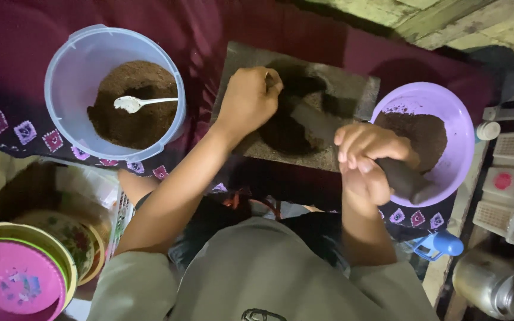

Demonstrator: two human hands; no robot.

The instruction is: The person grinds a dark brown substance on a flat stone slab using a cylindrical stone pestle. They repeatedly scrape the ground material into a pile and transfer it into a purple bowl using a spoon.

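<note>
**Hands grinding dark paste on a stone slab**

Right hand (369, 160) was wrapped tight around one end of a long, dark, rounded stone roller (352, 142), which lay slantwise across a flat, rough grey slab (352, 89). Left hand (248, 98) was curled closed over the roller's far end, resting on a dark, moist paste (284, 131) at the slab's middle. A pale blue plastic tub (66, 65), round and smooth-walled, stood just left of the slab and held coarse brown powder (144, 77) with a white spoon (135, 103) laid in it. A purple bowl (447, 101) with more brown powder touched the slab's right edge, the roller's near end overhanging its rim. Maroon cloth (19, 35) lay underneath. Bare slab showed only along the top and corners; stacked bowls (19, 273) crowded the lower left.
</note>
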